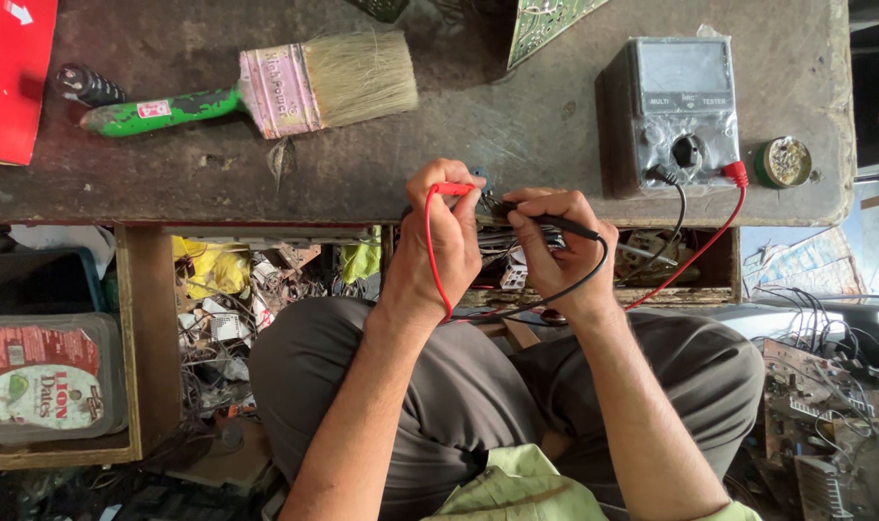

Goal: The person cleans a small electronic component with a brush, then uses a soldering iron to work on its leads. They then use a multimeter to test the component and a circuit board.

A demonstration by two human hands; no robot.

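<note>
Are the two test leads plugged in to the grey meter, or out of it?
Plugged in. The red lead and black lead both end at the lower front of the grey meter, beside its dial.

Red probe [452,189]: slim, lying level, gripped in the left hand [442,241] at the bench edge; its red lead loops down toward 6 o'clock. Black probe [555,224]: slim, tilted, tip toward 10 o'clock, pinched in the right hand [560,253]. Small dark part [485,198] sits between both tips, mostly hidden. Grey meter [678,111] stands at 2 o'clock, both leads plugged in.
</note>
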